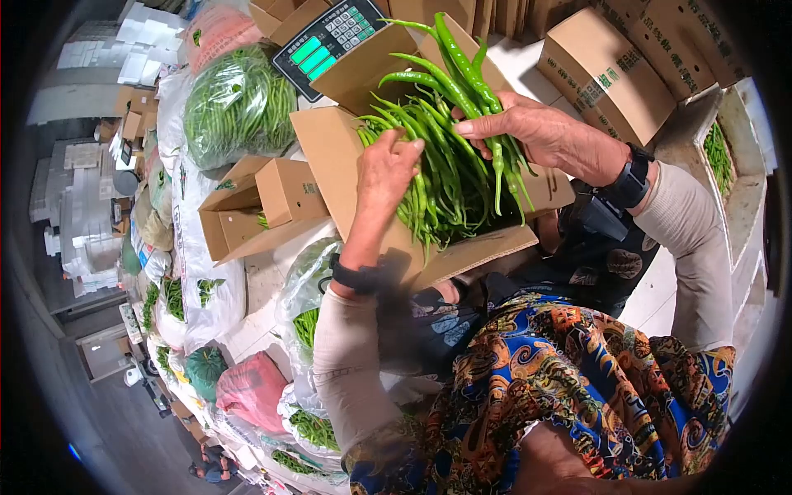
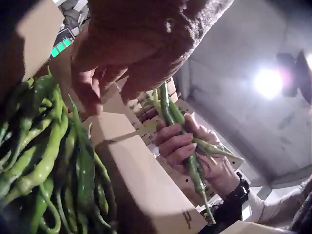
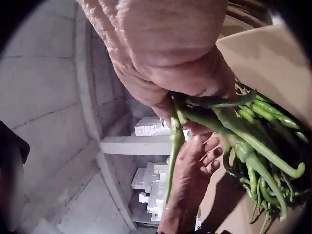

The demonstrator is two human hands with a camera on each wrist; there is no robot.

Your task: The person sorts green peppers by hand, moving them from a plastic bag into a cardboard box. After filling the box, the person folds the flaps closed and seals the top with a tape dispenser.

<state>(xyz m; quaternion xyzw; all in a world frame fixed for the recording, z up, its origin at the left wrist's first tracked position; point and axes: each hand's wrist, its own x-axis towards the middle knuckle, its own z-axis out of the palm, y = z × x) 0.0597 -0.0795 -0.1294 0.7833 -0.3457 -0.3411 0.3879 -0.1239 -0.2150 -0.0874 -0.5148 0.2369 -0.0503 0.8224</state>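
Long green peppers point(image 1: 433, 169) fill an open cardboard box point(image 1: 323, 153). Above its far side my right hand point(image 1: 544, 136) grips several long peppers point(image 1: 462, 78), fingers wrapped around their middles; the left wrist view shows this right hand point(image 2: 178, 146) from the front. My left hand point(image 1: 388, 173) is over the near-left part of the pile, its fingers bent loosely downward. No pepper shows between the fingers of the left hand point(image 2: 141, 44) in the left wrist view. In the right wrist view, held peppers point(image 3: 243, 146) stick out below the right hand point(image 3: 170, 48).
A scale with a lit green display point(image 1: 313, 58) stands behind the box. To the left are a bag of peppers point(image 1: 239, 107), a smaller open carton point(image 1: 239, 214) and a pink sack point(image 1: 252, 392). Closed cartons point(image 1: 606, 74) stand at the upper right.
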